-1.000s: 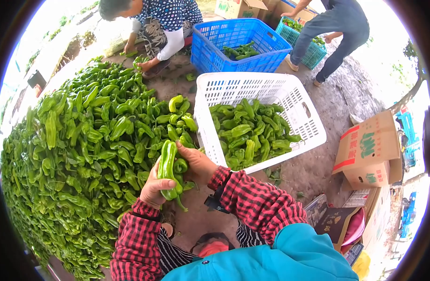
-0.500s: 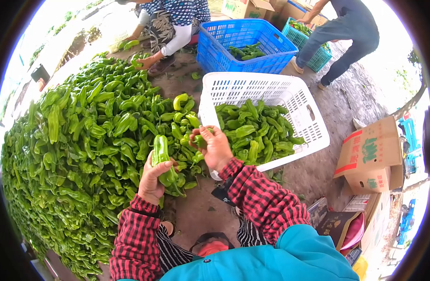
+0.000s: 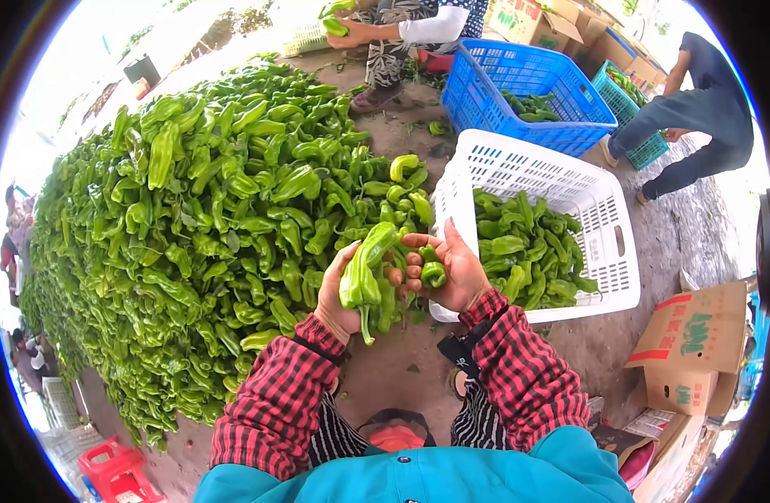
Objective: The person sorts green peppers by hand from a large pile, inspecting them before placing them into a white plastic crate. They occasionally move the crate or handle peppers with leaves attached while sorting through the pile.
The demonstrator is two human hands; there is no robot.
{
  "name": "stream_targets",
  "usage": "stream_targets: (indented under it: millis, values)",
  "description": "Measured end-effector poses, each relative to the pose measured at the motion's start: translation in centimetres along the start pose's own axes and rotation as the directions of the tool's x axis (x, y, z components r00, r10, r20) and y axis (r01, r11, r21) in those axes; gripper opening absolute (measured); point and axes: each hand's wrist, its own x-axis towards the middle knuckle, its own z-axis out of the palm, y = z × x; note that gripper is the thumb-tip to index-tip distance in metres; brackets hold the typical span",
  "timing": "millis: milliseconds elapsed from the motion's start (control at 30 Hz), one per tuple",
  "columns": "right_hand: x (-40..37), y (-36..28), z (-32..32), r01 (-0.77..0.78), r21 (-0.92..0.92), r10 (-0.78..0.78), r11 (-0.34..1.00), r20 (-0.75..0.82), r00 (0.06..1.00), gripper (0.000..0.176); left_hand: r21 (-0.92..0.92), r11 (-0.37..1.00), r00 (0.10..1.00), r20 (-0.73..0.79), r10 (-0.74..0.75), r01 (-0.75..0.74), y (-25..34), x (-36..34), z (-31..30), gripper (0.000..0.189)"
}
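Two or so long green peppers are in my left hand, its fingers wrapped round them, stems pointing down. My right hand is just beside it, palm up, its fingers curled round a small dark green pepper. The fingertips of both hands nearly meet. A big pile of green peppers spreads on the ground to the left and behind my left hand. Right of my right hand stands a white slotted crate with green peppers inside.
A blue crate with some peppers stands behind the white one, a teal crate farther right. One person sits at the top holding peppers; another bends at upper right. Cardboard boxes lie right, a red stool lower left.
The view has swung left, so the scene sits farther right. My hands have come closer together, with my right palm turned up. The seated person has raised peppers; the bending person's posture has shifted.
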Motion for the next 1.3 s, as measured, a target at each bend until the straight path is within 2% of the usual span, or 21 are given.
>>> stream_targets:
  millis: [67, 133, 267, 333, 433, 467, 533, 567, 667, 733, 833, 867, 933, 967, 1000, 1067, 1100, 1133, 1200, 1267, 1300]
  values:
    - [-0.3, -0.2, 0.0, -0.025, 0.026, 0.024, 0.999, 0.031, 0.999, 0.067, -0.002, 1.0, 1.0, 0.009, 0.009, -0.009, 0.0, -0.1, -0.1, 0.048]
    - [-0.4, -0.2, -0.2, -0.003, -0.022, 0.006, 1.0, 0.131, 0.991, 0.068, -0.023, 0.998, 0.986, 0.159, -0.048, 0.053, 0.0, -0.2, -0.3, 0.049]
    - [-0.4, -0.2, -0.1, 0.003, -0.102, 0.006, 0.995, 0.089, 0.996, 0.07, -0.043, 0.998, 0.986, 0.163, -0.047, 0.055, -0.2, -0.6, 0.9, 0.052]
    - [-0.2, -0.1, -0.3, -0.012, -0.149, 0.024, 0.989, 0.08, 0.997, 0.062, 0.101, 0.995, 1.0, -0.003, 0.004, -0.004, -0.4, -0.8, 2.4, 0.046]
    - [-0.8, 0.0, -0.1, 0.021, -0.211, 0.007, 0.977, 0.131, 0.991, 0.052, 0.142, 0.989, 0.998, -0.045, -0.036, 0.042, -0.4, -0.6, 2.9, 0.045]
    - [-0.8, -0.1, 0.0, 0.019, -0.211, 0.009, 0.977, 0.132, 0.991, 0.052, 0.142, 0.989, 0.998, -0.046, -0.034, 0.04, -0.4, -0.7, 2.7, 0.045]
    - [-0.5, -0.3, 0.4, 0.101, -0.512, -0.049, 0.853, 0.114, 0.992, 0.051, 0.124, 0.987, 0.991, 0.075, -0.114, 0.104, -0.1, -0.8, 1.8, 0.045]
    - [-0.4, -0.3, 0.2, 0.098, -0.501, -0.043, 0.86, 0.12, 0.992, 0.048, 0.063, 0.981, 0.96, 0.205, -0.193, 0.184, 0.1, -0.7, 0.8, 0.055]
    - [-0.2, 0.1, 0.4, 0.191, -0.505, -0.141, 0.842, 0.137, 0.98, 0.045, 0.045, 0.971, 0.963, 0.125, -0.239, 0.235, -0.2, -0.4, 0.3, 0.054]
    - [-0.3, -0.2, 0.0, 0.175, -0.481, -0.122, 0.859, 0.139, 0.983, 0.041, 0.035, 0.963, 0.958, 0.103, -0.269, 0.266, 0.0, -0.2, 0.4, 0.053]
    - [-1.0, -1.1, 0.4, 0.23, -0.339, -0.225, 0.912, 0.055, 0.973, 0.03, 0.014, 0.978, 0.977, -0.05, -0.209, 0.21, 0.1, 0.2, -0.5, 0.048]
    - [-0.6, -1.7, -0.7, 0.291, -0.32, -0.281, 0.902, 0.077, 0.957, 0.032, 0.013, 0.978, 0.977, -0.049, -0.207, 0.208, 0.1, 0.2, -0.8, 0.048]
    - [-1.3, -2.8, -0.5, 0.349, -0.232, -0.339, 0.908, 0.082, 0.937, 0.034, -0.111, 0.989, 0.971, -0.208, -0.118, 0.096, 0.2, 0.2, -0.9, 0.039]
    - [-1.3, -3.3, -1.1, 0.362, -0.202, -0.347, 0.91, 0.103, 0.932, 0.035, -0.152, 0.985, 0.987, -0.126, -0.105, 0.085, 0.4, 0.2, -1.9, 0.031]
    - [-1.6, -3.6, -1.2, 0.373, -0.165, -0.369, 0.913, 0.058, 0.928, 0.037, -0.153, 0.984, 0.987, -0.124, -0.107, 0.088, 0.5, 0.3, -2.3, 0.031]
    - [-2.3, -4.1, -0.9, 0.391, -0.112, -0.382, 0.914, 0.089, 0.92, 0.038, -0.017, 0.996, 0.947, -0.314, 0.073, -0.083, 0.4, 0.7, -2.9, 0.032]
    - [-2.5, -4.2, -1.2, 0.4, -0.119, -0.393, 0.909, 0.082, 0.916, 0.038, -0.002, 0.989, 0.942, -0.304, 0.142, -0.15, 0.5, 1.1, -4.4, 0.039]
    - [-2.6, -4.2, -1.6, 0.407, -0.109, -0.389, 0.907, 0.157, 0.908, 0.042, -0.052, 0.988, 0.957, -0.259, 0.127, -0.146, 0.8, 1.3, -5.5, 0.032]
    - [-2.5, -4.4, -2.9, 0.418, -0.09, -0.383, 0.904, 0.268, 0.884, 0.044, 0.108, 0.986, 0.967, -0.209, 0.147, -0.126, 1.1, 1.1, -4.8, 0.006]
    - [-2.6, -4.2, -2.6, 0.438, -0.103, -0.382, 0.893, 0.342, 0.858, 0.055, 0.206, 0.954, 0.938, -0.226, 0.263, -0.218, 1.0, 0.9, -3.9, 0.008]
    - [-2.6, -4.1, -2.2, 0.405, -0.115, -0.33, 0.907, 0.405, 0.853, 0.063, 0.205, 0.938, 0.914, -0.241, 0.326, -0.28, 1.1, 1.1, -4.2, 0.009]
